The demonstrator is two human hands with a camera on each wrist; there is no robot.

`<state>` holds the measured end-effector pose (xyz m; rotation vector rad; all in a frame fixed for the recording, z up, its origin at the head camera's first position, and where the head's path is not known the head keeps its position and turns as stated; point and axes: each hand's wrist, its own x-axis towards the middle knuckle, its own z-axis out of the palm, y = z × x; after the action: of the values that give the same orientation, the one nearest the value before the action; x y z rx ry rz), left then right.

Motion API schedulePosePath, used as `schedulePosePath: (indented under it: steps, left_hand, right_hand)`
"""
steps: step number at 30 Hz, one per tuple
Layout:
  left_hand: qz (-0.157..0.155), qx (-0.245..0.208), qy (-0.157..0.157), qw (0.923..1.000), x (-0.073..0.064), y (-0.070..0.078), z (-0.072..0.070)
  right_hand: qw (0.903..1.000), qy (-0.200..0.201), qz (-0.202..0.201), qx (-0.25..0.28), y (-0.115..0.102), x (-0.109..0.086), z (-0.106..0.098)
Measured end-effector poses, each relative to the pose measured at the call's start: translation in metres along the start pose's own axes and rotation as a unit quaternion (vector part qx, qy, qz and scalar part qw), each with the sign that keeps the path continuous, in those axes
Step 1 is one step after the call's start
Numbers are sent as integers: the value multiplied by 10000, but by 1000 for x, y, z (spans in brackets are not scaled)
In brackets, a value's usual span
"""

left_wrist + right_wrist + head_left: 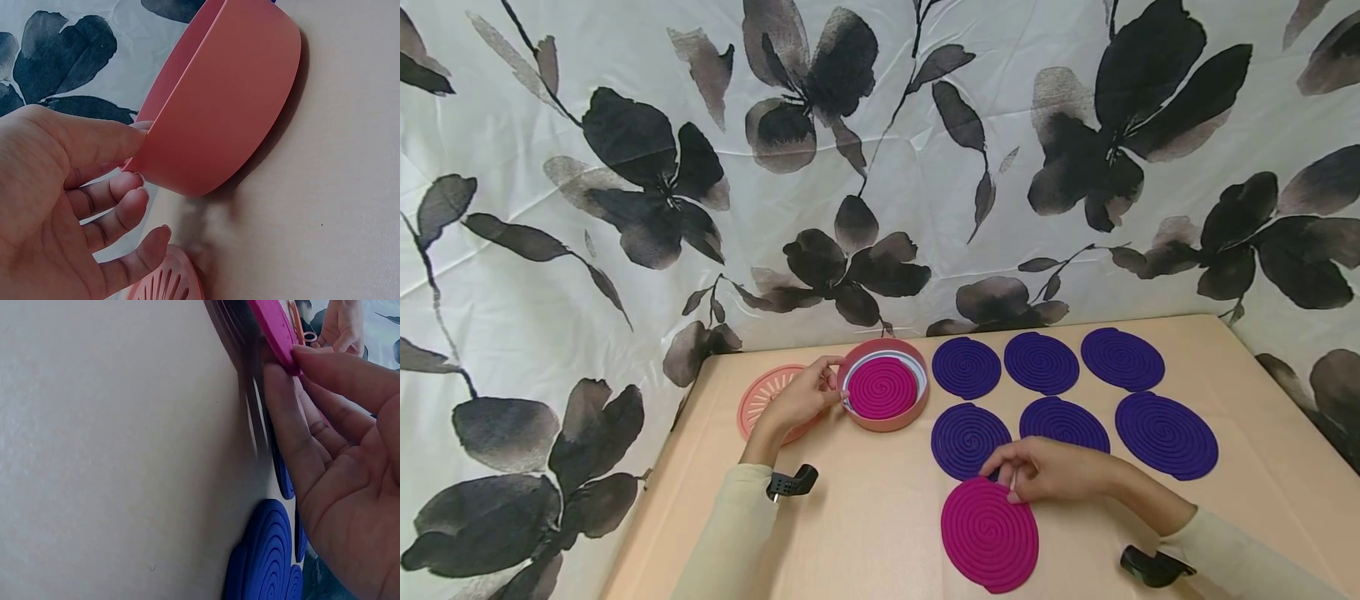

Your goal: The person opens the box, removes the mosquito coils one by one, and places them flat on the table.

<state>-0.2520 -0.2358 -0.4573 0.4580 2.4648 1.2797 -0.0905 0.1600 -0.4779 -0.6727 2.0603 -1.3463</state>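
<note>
My left hand (797, 404) pinches the rim of a round coral-red container (886, 424); the left wrist view shows the thumb outside its wall (231, 94) and the forefinger mostly hidden behind the rim. Inside the container lies a magenta mosquito coil (882, 388), within a pale inner ring. With thumb and forefinger, my right hand (1060, 473) holds the upper edge of a second magenta mosquito coil (990, 535), just above the table in the right wrist view. Beneath the left wrist lies a slotted coral lid (758, 402), partly covered by the hand.
Several dark blue mosquito coils (966, 367) lie in two rows on the light wood-toned table (865, 508), right of the container. One in the front row (1064, 419) is partly covered by my right hand. A floral cloth (880, 192) hangs behind the table.
</note>
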Motion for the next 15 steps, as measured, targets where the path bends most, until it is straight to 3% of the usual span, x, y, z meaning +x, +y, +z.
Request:
schedulePosePath:
  steps: [15]
  left_hand:
    - [17,8,47,10000,-4,0,3]
  right_hand:
    - [9990,-418,-81,127,6,-3,0]
